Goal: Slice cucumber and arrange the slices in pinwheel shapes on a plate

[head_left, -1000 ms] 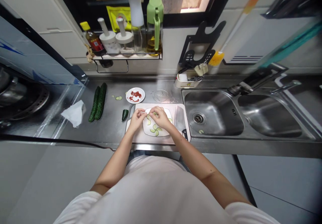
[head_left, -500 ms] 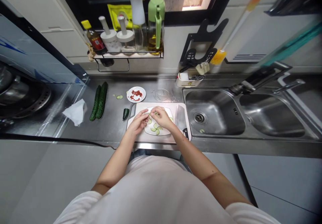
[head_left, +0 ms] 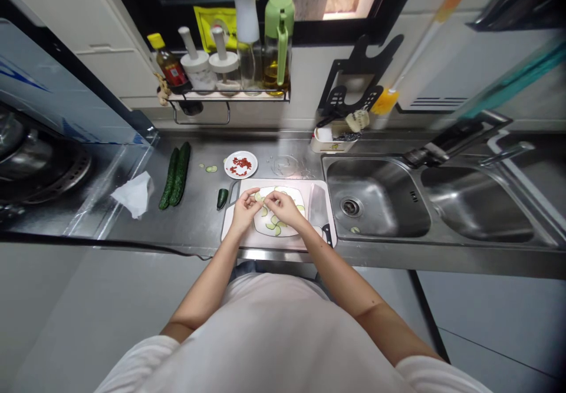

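Over the left side of a white plate (head_left: 289,232), my left hand (head_left: 244,213) pinches a thin, pale cucumber slice (head_left: 259,197) between thumb and fingers. Close beside it, my right hand (head_left: 285,209) is closed in a pinch; whatever lies between its fingertips is too small to make out. Curved cucumber slices (head_left: 275,225) are arranged on the plate below my hands. The plate rests on a pink cutting board (head_left: 247,241). A knife (head_left: 327,234) with a dark handle lies at the board's right side. Left of the board sits a cucumber end piece (head_left: 222,198).
Two whole cucumbers (head_left: 175,175) and a crumpled white tissue (head_left: 134,194) lie to the left. Behind the board is a small plate (head_left: 229,172) with red bits, near loose slices (head_left: 211,169). A double sink (head_left: 375,195) adjoins on the right; a condiment rack (head_left: 230,99) hangs above.
My left hand's fingers have drawn together, and the pale slice shows more clearly between them. My right hand stays in nearly the same place. The view has shifted slightly.
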Tool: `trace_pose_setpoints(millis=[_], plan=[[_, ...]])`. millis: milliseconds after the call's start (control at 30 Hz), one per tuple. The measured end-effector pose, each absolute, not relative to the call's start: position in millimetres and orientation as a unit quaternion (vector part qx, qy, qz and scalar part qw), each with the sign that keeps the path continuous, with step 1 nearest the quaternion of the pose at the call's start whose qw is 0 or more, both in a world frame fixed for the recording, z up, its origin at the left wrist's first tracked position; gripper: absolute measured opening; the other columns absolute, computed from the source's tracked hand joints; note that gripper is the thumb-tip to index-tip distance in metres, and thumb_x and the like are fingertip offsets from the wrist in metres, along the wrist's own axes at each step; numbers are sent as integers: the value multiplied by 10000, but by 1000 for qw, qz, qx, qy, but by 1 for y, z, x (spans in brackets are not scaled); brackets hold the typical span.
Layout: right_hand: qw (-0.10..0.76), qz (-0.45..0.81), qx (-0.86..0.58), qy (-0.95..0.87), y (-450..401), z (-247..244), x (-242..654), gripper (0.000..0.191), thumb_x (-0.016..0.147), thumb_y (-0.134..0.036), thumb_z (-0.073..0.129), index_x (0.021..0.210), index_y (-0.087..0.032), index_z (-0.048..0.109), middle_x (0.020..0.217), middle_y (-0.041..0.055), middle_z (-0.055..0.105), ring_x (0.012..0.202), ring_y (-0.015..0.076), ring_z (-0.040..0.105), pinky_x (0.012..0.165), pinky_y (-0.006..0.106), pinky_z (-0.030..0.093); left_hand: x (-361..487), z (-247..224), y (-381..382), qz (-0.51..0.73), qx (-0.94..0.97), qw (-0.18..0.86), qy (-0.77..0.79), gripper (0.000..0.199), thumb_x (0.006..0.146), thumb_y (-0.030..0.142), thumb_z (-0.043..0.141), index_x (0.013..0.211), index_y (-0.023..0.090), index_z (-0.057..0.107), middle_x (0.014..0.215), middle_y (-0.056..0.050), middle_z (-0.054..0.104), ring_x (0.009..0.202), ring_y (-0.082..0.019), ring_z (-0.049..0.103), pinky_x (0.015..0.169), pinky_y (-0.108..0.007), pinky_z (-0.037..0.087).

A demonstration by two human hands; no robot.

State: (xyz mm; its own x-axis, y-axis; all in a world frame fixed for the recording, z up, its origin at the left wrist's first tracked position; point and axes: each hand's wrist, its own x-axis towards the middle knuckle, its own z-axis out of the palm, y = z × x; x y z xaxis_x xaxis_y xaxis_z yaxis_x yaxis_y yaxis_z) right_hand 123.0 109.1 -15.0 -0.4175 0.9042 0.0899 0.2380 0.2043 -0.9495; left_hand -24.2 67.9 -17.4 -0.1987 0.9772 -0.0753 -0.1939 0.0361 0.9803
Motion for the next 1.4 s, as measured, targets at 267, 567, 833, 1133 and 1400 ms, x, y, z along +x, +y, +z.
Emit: trace_pose_setpoints(millis=[267,567,833,1133,1400], plan=[[314,522,-434,-664,113,-27,123,125,808,-286,520,813,-185,592,677,-29,596,613,119,555,605,229,417,-20,-27,64,582,422,438,540,393,699,290,719,1025,198,519,643,70,484,573,-76,471,580,-197,362],[268,430,-453,-733,124,-25,129,156,841,-295,548,836,-182,654,783,-1,663,693,123,554,667,223,398,-32,-40,68,551,422,392,604,237,705,298,682,877,179,569,719,21,564,623,-86,507,620,-209,407],[231,375,-469,-765,126,-27,128,164,858,-319,562,863,-191,663,714,-14,638,649,122,534,623,215,351,-40,-56,69,518,409,383,646,203,689,309,697,817,166,631,694,4,610,616,-103,544,615,-221,435],[149,303,-503,-795,127,-30,121,165,881,-324,574,920,-196,671,823,28,676,753,151,566,636,225,326,-43,-70,69,444,423,346,711,178,701,304,671,825,176,668,681,4,640,592,-110,555,628,-226,442],[85,276,-517,-806,126,-34,115,164,913,-279,530,962,-198,664,948,58,701,846,166,588,678,235,348,-43,-73,70,408,456,313,726,148,703,300,650,800,191,673,670,7,646,595,-124,563,624,-230,428]])
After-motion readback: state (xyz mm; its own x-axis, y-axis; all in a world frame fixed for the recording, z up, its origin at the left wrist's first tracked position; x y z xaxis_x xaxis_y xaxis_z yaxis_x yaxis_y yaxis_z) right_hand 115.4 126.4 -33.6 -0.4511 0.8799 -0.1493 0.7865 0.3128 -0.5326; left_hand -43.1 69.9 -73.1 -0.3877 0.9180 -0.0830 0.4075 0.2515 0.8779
